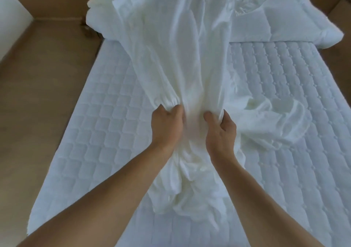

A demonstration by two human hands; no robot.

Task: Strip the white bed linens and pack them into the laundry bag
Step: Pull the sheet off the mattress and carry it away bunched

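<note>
Our left hand [167,126] and right hand [221,131] clutch the sheet [190,57], already loose atop the mattress [91,133]; pillow [275,19] at its head and bagging remain

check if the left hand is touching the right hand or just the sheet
Apart. The head view shows a strip of white sheet between the left hand and the right hand; each grips its own bunch.

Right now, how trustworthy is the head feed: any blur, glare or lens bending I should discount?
Head view: soft, even light with no hard shadows; the white sheet is washed out towards the top, so its folds are faint; the fabric between the left hand and right hand looks smeared; the mattress left edge curves slightly, probably wide-lens distortion.
</note>
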